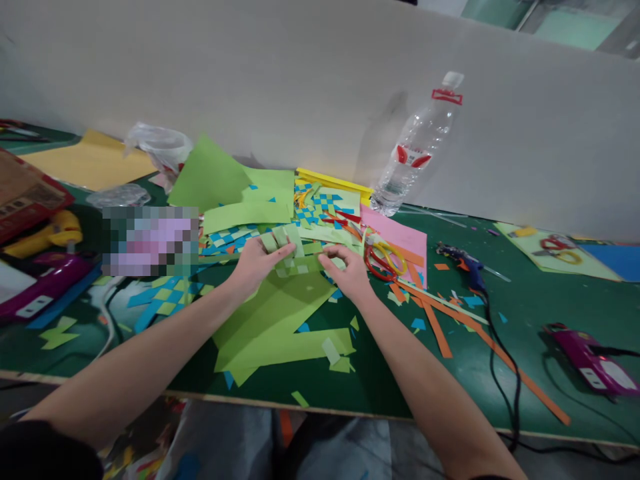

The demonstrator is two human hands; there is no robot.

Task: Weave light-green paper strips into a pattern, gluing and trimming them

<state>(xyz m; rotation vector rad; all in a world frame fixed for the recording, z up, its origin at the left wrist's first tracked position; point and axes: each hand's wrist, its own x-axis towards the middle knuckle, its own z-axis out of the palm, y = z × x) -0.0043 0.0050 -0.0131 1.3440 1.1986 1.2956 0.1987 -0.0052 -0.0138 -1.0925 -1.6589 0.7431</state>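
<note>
My left hand (pixel 257 263) pinches the left side of a small woven piece of light and darker green paper strips (pixel 293 257), thumb across the strips. My right hand (pixel 347 270) curls its fingers on the right end of the same piece. Both hands hover over a pile of large green paper sheets (pixel 280 320) on the green table (pixel 540 307). Finished blue-and-green woven mats (pixel 170 297) lie to the left and another woven mat (pixel 320 203) lies behind.
Scissors with red and yellow handles (pixel 383 260) rest on pink paper (pixel 400 237) right of my hands. A clear water bottle (pixel 417 150) stands against the grey partition. A blue glue gun (pixel 463 260) with black cable, a purple device (pixel 593 360), and orange strips (pixel 440 330) lie at right.
</note>
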